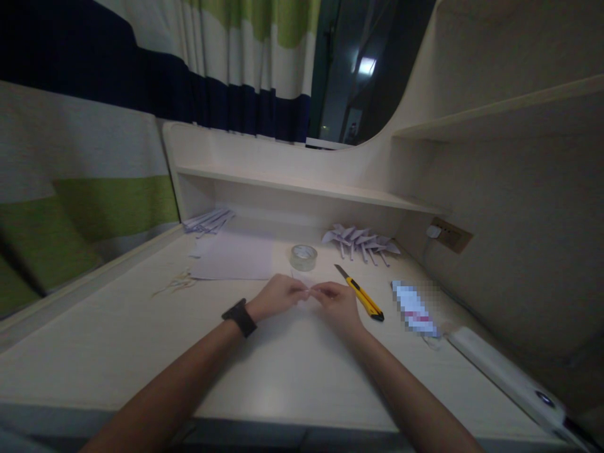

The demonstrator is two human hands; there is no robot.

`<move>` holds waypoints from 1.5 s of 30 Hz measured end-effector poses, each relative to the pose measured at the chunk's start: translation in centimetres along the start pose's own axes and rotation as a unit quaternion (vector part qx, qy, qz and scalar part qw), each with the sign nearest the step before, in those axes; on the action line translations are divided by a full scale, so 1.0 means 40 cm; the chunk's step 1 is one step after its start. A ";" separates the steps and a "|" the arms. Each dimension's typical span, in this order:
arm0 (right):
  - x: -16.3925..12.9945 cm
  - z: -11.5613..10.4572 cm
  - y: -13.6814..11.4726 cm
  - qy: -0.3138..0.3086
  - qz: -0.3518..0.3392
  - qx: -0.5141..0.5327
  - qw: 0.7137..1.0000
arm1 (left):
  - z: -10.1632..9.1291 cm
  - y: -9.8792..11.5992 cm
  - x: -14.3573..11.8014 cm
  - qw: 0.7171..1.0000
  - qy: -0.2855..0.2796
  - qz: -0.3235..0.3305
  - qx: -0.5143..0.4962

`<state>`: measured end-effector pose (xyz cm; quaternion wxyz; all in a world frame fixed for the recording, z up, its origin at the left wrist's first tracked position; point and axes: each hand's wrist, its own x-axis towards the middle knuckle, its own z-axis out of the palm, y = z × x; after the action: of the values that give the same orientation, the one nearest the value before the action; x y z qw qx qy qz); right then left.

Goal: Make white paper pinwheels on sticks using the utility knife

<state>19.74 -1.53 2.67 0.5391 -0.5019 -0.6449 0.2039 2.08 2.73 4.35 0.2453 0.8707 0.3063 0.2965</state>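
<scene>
My left hand (280, 294), with a dark watch on its wrist, and my right hand (337, 301) meet over the middle of the desk. Both pinch a small piece of white paper (302, 277) between fingertips; part of it shows beyond the fingers, the rest is hidden. Just past them lies a roll of clear tape (303, 257). To the right of my right hand is a yellow utility knife (363, 296) with its blade out. Several paper pinwheels (361, 242) on paper sticks lie behind it.
A stack of white paper sheets (236, 255) lies at the left, with rolled paper sticks (207, 220) behind and thin strings (174, 283) beside it. A blurred phone-like object (415, 308) and a long white bar (504, 374) lie at the right, below a wall socket (450, 235).
</scene>
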 end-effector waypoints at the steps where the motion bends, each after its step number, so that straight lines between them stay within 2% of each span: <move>1: 0.002 0.001 0.005 -0.008 0.026 0.010 1.000 | -0.002 -0.002 0.001 1.000 -0.008 -0.006 0.003; 4: 0.007 0.002 0.017 -0.034 0.066 0.031 0.997 | -0.005 -0.007 0.001 0.999 -0.030 -0.021 0.023; 12: 0.002 0.003 0.019 -0.059 0.070 0.011 0.996 | -0.010 -0.005 -0.002 0.997 -0.048 0.001 0.064; 22: -0.007 -0.002 0.008 -0.161 0.002 -0.114 0.980 | -0.008 0.001 -0.008 0.981 -0.071 0.000 0.180; 28: -0.006 -0.007 0.011 -0.196 0.018 -0.150 0.969 | -0.002 0.005 -0.014 0.974 -0.092 0.014 0.209; 33: -0.002 -0.003 0.009 -0.207 0.027 -0.182 0.961 | 0.002 0.028 -0.016 0.963 -0.079 -0.023 0.257; 38: 0.009 -0.016 0.007 -0.221 0.042 -0.186 0.956 | -0.007 0.041 -0.015 0.961 -0.082 -0.049 0.258; 42: 0.022 -0.057 0.012 -0.212 0.045 -0.216 0.952 | -0.029 0.022 -0.012 0.961 -0.080 -0.061 0.258; 45: 0.024 -0.069 0.020 -0.200 0.044 -0.187 0.961 | -0.037 -0.001 -0.009 0.967 -0.092 -0.066 0.229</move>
<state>22.64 -1.13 3.44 0.2864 -0.5706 -0.7433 0.1998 0.87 2.87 5.24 0.0858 0.9052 0.3985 0.1204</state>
